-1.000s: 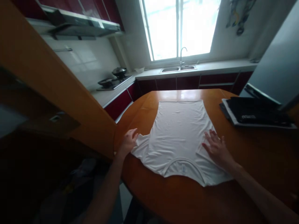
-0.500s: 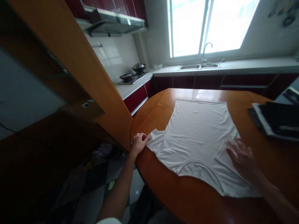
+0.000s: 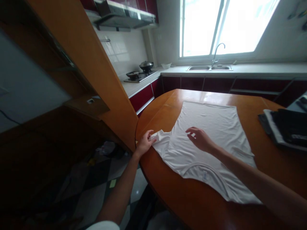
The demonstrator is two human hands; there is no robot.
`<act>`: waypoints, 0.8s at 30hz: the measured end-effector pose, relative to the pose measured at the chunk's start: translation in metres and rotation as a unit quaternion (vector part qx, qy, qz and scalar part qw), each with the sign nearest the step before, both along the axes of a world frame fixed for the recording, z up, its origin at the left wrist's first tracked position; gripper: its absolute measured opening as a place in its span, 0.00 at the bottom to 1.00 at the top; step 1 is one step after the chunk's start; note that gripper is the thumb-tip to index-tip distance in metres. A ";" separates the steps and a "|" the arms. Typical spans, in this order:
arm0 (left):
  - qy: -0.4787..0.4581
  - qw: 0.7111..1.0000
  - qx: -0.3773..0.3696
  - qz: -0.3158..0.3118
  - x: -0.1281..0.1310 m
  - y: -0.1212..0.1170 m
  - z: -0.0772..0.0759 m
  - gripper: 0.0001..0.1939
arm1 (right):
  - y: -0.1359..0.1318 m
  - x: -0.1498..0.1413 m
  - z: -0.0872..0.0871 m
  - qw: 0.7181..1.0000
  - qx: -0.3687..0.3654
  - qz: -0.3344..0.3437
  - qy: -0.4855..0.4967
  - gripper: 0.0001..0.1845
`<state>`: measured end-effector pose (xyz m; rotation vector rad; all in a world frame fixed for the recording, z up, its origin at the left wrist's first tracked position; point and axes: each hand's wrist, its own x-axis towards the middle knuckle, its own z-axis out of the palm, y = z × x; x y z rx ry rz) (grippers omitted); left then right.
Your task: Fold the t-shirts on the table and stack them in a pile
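A white T-shirt [image 3: 211,123] lies spread on the wooden table [image 3: 163,111], its neckline towards me and its hem at the far side. My left hand [image 3: 145,143] is closed on the end of the left sleeve, near the table's left edge. Over the shirt's left half is my right hand [image 3: 198,137], fingers a little bent and apart, holding nothing. Whether its fingertips touch the cloth I cannot tell. My right forearm crosses above the right shoulder and hides part of that sleeve.
A pile of folded dark and white clothes [image 3: 285,126] sits on the table's right side. A wooden partition [image 3: 112,80] rises at the left. Beyond the table are a counter with a sink [image 3: 208,68] and a stove [image 3: 141,76] with two pans.
My right hand has left the right sleeve and moved left across the shirt. My left hand stays at the left sleeve. The view has shifted slightly.
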<state>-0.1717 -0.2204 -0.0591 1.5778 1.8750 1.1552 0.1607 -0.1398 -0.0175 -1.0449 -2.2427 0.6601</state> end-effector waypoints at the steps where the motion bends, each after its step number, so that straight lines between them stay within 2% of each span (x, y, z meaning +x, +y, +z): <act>1: 0.003 1.000 0.004 0.004 0.001 -0.001 -0.001 0.26 | 0.009 -0.021 -0.002 1.000 -0.012 0.011 -0.018 0.13; 6: -0.034 0.998 0.036 0.048 0.008 -0.003 -0.008 0.23 | 0.047 -0.115 -0.014 0.994 -0.006 0.063 -0.092 0.11; 10: -0.043 0.995 0.055 0.068 0.012 -0.008 -0.008 0.22 | 0.069 -0.159 -0.022 0.987 -0.028 0.105 -0.115 0.08; 16: -0.045 0.993 0.071 0.084 0.011 -0.009 -0.004 0.21 | 0.099 -0.174 -0.028 0.977 -0.088 0.174 -0.086 0.04; 20: -0.068 0.992 0.064 0.081 0.010 -0.007 -0.007 0.23 | 0.110 -0.172 -0.029 0.973 -0.124 0.194 -0.031 0.08; 24: -0.086 0.990 0.065 0.094 0.007 -0.004 -0.013 0.24 | 0.110 -0.171 -0.029 0.970 -0.151 0.190 0.005 0.14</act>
